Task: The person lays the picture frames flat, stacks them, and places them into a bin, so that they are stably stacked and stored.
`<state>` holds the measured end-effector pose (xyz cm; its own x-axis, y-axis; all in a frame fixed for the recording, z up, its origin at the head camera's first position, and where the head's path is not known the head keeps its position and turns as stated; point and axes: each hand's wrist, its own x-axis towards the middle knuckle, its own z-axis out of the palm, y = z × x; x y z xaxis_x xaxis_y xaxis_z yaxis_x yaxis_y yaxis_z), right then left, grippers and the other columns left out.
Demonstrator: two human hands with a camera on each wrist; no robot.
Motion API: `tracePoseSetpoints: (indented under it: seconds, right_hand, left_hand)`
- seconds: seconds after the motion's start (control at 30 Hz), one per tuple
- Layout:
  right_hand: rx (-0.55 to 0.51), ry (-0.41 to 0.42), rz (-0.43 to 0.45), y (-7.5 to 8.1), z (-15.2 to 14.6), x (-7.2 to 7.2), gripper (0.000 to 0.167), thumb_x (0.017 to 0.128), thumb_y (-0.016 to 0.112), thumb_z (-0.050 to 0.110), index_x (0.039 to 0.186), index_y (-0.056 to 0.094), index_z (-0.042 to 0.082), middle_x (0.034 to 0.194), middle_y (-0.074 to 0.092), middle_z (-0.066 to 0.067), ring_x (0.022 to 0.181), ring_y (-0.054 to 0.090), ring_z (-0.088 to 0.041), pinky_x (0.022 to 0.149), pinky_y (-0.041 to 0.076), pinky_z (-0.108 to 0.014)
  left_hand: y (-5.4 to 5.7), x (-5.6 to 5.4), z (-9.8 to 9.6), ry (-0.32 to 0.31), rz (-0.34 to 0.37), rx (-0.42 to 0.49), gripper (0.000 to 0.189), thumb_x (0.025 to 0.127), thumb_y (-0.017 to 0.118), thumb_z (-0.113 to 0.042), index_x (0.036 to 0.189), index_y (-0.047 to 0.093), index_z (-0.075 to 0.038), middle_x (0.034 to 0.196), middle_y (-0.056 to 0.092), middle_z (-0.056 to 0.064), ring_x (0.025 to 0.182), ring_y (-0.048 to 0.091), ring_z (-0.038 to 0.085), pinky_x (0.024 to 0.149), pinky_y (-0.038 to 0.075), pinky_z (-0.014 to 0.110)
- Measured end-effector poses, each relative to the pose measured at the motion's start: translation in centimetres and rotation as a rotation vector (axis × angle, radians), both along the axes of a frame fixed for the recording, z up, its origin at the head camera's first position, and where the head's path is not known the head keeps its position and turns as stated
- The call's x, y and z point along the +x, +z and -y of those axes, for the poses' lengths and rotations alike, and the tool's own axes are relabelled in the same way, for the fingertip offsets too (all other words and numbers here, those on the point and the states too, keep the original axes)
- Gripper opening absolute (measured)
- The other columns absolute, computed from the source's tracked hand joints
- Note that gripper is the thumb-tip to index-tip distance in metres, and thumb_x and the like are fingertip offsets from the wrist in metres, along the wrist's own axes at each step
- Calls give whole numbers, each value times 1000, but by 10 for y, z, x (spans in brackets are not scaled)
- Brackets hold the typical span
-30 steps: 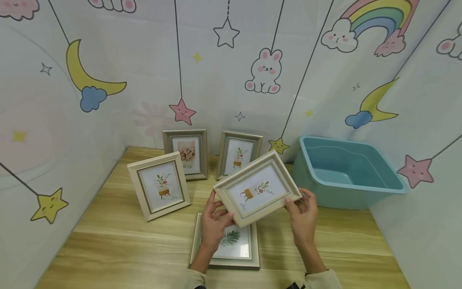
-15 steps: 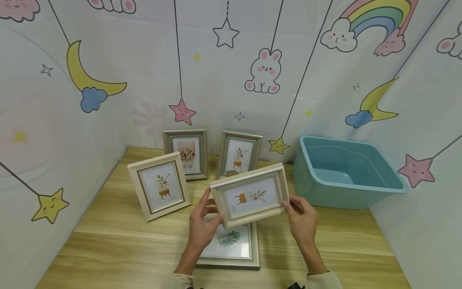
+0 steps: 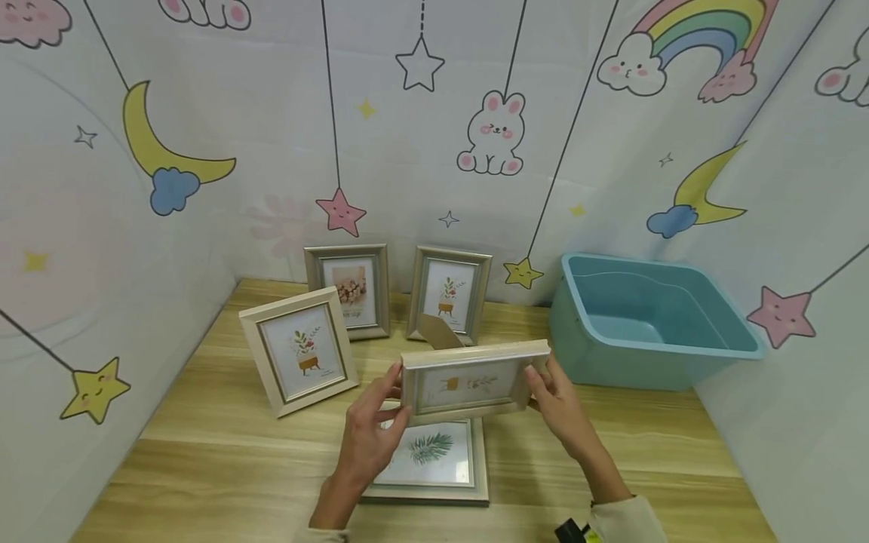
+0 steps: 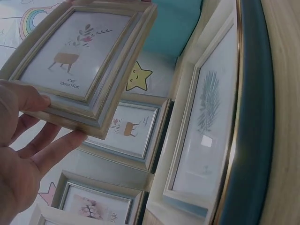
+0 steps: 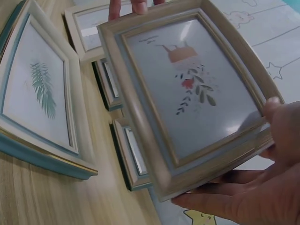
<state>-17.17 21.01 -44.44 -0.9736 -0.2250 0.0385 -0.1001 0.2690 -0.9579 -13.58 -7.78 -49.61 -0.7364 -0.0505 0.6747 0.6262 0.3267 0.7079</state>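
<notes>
A cream picture frame (image 3: 468,383) with a potted-plant print is held sideways above the table between both hands. My left hand (image 3: 370,434) pinches its left short side, thumb on the front, as the left wrist view also shows. At the opposite short side my right hand (image 3: 560,407) grips it, with the thumb (image 5: 274,110) at the front edge and fingers behind. The frame tips so its face is seen at a steep angle, and a brown stand flap (image 3: 437,332) sticks up behind it. Below lies a larger frame with a green leaf print (image 3: 431,449), partly covered.
A cream frame (image 3: 307,351) stands at the left. Two champagne-coloured frames, one with a flower photo (image 3: 349,290) and one with a plant print (image 3: 449,290), stand against the back wall. The light blue bin (image 3: 655,362) is at the back right.
The held frame has turned from a slant to nearly level and tipped its top toward me, coming lower. Its stand flap has come into view behind. Both hands still hold it.
</notes>
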Motion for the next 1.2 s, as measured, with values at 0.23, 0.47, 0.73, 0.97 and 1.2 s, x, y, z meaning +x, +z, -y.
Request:
tracePoseSetpoints:
  seconds: [0.23,0.47,0.73,0.97,1.2]
  right_hand:
    - [1,28,142,1,-2,0,53,107,44,30,154,27,9,142,45,-31,129,51,-49,98,52,-57]
    - [-6,50,149,-4,-4,1,48,107,46,25,149,35,5,141,45,-31,127,52,-48,93,56,-53]
    - [-21,17,144,-16,1,5,43,107,45,18,146,40,0,138,48,-31,126,53,-47,92,57,-52]
    - [-50,-32,79,-24,10,12,36,106,47,15,138,47,-3,133,54,-28,123,56,-42,93,57,-48]
    - [-42,-41,-72,-28,17,21,31,105,49,12,130,51,-7,125,59,-28,117,63,-27,93,57,-41]
  left_hand:
    - [1,3,8,-15,-38,-83,78,70,72,27,140,55,-1,110,68,16,86,70,28,69,59,17]
    - [-2,3,11,-26,-11,-96,79,71,71,26,142,53,-2,111,68,15,88,70,28,69,60,19]
    - [-1,4,11,11,47,-160,81,76,70,23,148,47,-5,117,65,18,95,68,30,70,61,23]
    - [6,4,10,-157,294,-131,73,98,58,-2,160,19,-7,160,32,21,142,41,37,111,45,39]
    - [9,-6,7,-273,282,-17,94,93,68,-4,162,5,-14,163,22,24,150,15,1,124,21,32]
